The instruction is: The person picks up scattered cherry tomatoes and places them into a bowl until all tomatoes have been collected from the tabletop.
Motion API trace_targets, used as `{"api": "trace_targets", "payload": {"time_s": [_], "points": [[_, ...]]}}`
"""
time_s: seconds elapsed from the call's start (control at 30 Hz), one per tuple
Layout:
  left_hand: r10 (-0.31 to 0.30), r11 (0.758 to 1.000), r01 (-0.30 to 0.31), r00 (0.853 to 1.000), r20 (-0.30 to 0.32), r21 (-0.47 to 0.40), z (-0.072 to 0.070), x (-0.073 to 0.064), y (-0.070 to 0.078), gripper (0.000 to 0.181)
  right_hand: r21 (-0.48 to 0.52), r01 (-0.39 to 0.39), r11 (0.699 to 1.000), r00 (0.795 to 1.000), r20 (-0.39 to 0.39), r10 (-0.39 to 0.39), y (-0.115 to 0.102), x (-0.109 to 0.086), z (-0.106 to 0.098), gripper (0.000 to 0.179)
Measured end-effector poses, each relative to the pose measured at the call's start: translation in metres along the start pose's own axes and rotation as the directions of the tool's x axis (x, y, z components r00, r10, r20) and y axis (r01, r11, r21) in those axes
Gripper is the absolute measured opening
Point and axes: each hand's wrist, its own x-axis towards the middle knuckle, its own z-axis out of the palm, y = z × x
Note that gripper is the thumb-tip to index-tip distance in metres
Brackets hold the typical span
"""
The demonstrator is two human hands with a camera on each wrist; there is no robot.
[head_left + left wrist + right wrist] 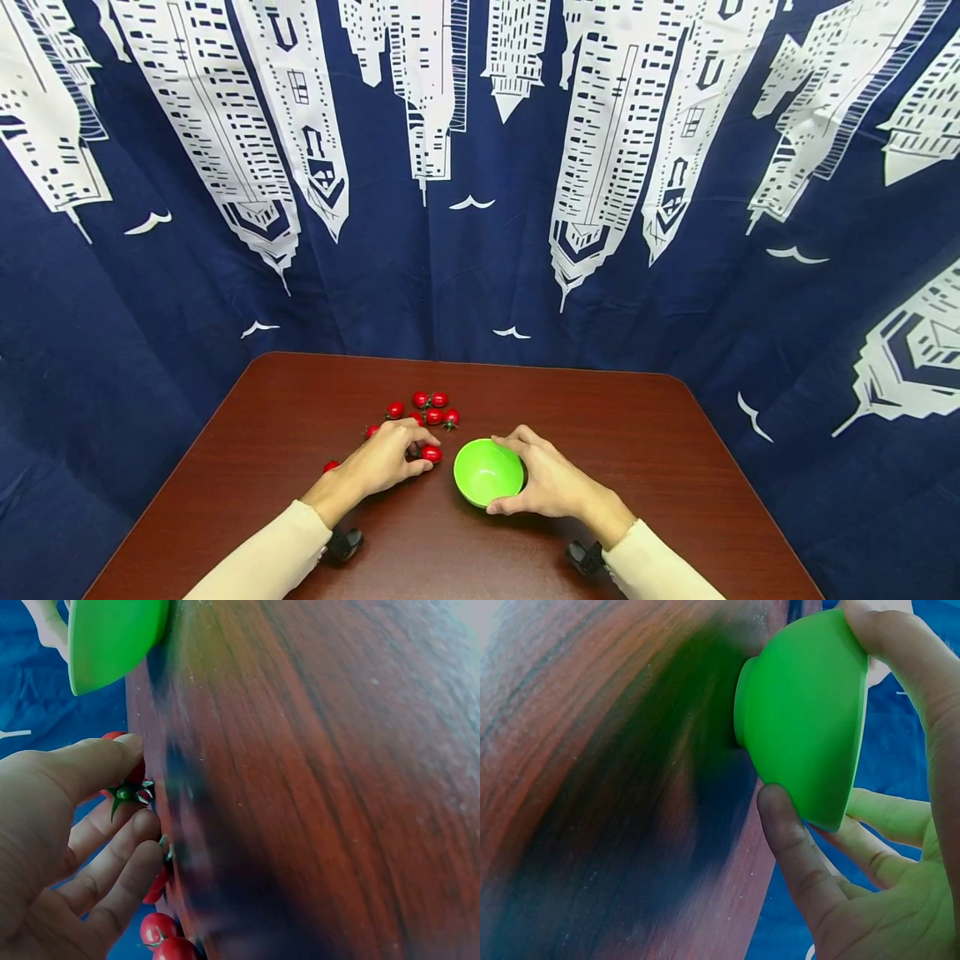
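A small red cherry tomato (431,453) with a green star-shaped stem (126,793) is pinched between the thumb and fingers of my left hand (386,458), low over the table. Just right of it is a bright green bowl (487,475). My right hand (553,479) grips that bowl from its right side, the thumb on the near rim and the fingers round the far side. In the right wrist view the bowl (802,720) stands upright on its foot at the tabletop. Only plain green shows inside it from the head view.
Several more cherry tomatoes (433,416) lie in a loose group beyond my left hand, some partly hidden by it. Another tomato (331,466) shows beside the left wrist. The brown wooden table (600,417) ends at a dark blue curtain (420,283) printed with white buildings.
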Motion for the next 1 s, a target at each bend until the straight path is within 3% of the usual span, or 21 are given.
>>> {"api": "trace_targets", "payload": {"time_s": [0.53, 1.0], "points": [[0.043, 0.999, -0.041, 0.992, -0.115, 0.019, -0.008, 0.008, 0.018, 0.034, -0.006, 0.016, 1.000, 1.000, -0.002, -0.016, -0.001, -0.001, 0.001, 0.105], [0.103, 0.995, -0.102, 0.985, -0.135, 0.018, -0.013, 0.024, 0.043, 0.036, -0.017, 0.023, 1.000, 1.000, -0.003, -0.023, 0.000, 0.000, -0.001, 0.105]]}}
